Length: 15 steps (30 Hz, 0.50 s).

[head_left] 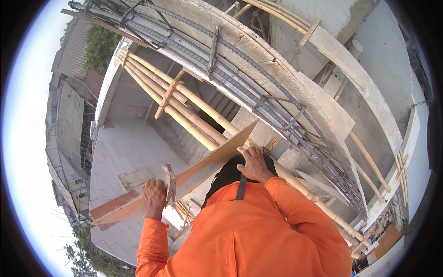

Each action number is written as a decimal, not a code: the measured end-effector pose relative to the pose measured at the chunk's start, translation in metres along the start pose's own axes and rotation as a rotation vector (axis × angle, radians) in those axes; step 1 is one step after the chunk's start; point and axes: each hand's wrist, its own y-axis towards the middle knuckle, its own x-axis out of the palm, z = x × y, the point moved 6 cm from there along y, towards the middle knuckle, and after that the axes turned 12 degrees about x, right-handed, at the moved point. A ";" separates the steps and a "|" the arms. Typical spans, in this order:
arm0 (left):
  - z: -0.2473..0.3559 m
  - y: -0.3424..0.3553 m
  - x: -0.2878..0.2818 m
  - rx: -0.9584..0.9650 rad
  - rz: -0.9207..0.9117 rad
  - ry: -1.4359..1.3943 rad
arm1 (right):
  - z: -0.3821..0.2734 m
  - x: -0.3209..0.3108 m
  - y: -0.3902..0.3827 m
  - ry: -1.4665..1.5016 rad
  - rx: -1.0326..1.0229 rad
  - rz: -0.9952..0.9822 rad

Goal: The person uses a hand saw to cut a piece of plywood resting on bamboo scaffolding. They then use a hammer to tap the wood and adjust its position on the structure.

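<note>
Left hand (154, 197), which I guide remotely, curled round the hammer (170, 183), its head just to the right; right hand (255, 164), spread, beside the board (203, 168), which extends leftward past the left hand. Board laid, I judge; whether fastened, I cannot tell.

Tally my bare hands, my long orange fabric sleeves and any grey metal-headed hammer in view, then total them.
Bare hands: 2, left hand and right hand
Long orange fabric sleeves: 2, left sleeve and right sleeve
Grey metal-headed hammer: 1
Total: 5
</note>
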 end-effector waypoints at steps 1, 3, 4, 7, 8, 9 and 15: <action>0.002 -0.001 -0.007 0.003 0.019 0.001 | -0.032 0.009 0.009 0.000 -0.121 -0.070; 0.005 -0.002 -0.020 0.023 0.047 -0.007 | -0.085 0.021 0.019 0.004 -0.329 -0.034; 0.004 -0.006 -0.028 0.028 0.043 -0.009 | -0.110 0.029 0.023 -0.023 -0.415 -0.089; 0.000 -0.008 -0.049 0.053 0.067 -0.010 | -0.160 0.040 0.027 -0.027 -0.496 -0.316; -0.001 -0.011 -0.055 0.064 0.075 -0.010 | -0.167 0.046 0.024 -0.013 -0.489 -0.406; -0.001 -0.007 -0.064 0.070 0.064 -0.025 | -0.166 0.050 0.024 0.003 -0.474 -0.442; -0.017 0.005 -0.099 0.001 0.141 -0.074 | -0.162 0.075 0.016 0.133 -0.474 -0.430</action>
